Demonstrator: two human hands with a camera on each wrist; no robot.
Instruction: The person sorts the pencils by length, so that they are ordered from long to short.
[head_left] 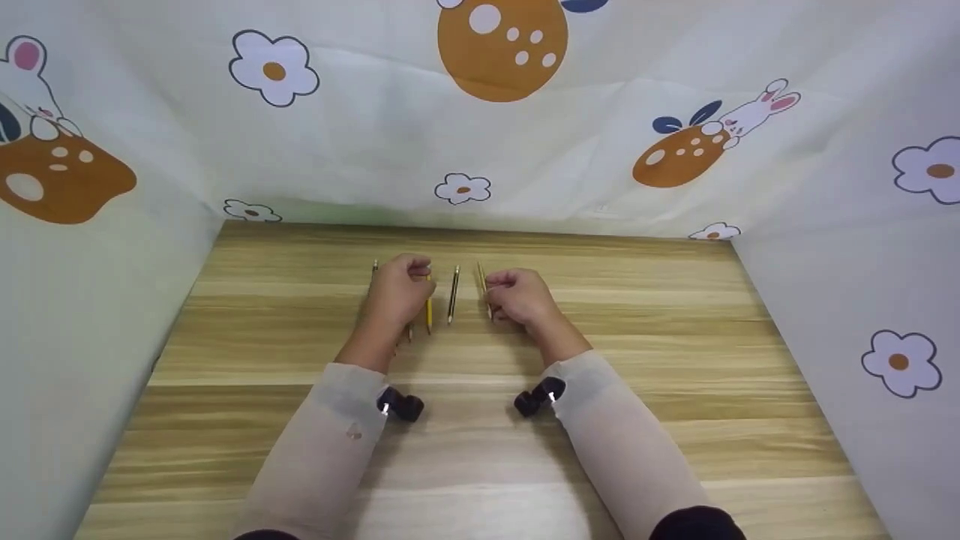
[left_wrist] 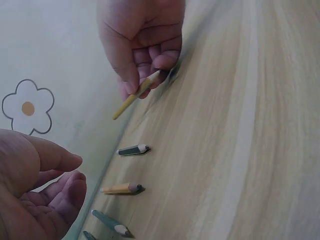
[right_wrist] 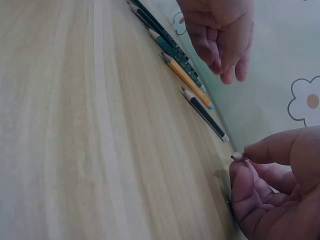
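Note:
My right hand pinches a yellow pencil between thumb and fingertips. In the left wrist view that pencil slants downward; in the right wrist view only its sharpened tip shows. My left hand hovers over the pencils at the left, its fingers loosely bent and nothing between them. Between the hands lies a dark striped pencil. Left of it is an orange-yellow pencil, then a green pencil and other dark green ones, partly hidden under my left hand in the head view.
The wood-grain table ends at a pale patterned curtain behind the pencils. Similar cloth hangs at both sides. A small black device is strapped to my left wrist, another to my right.

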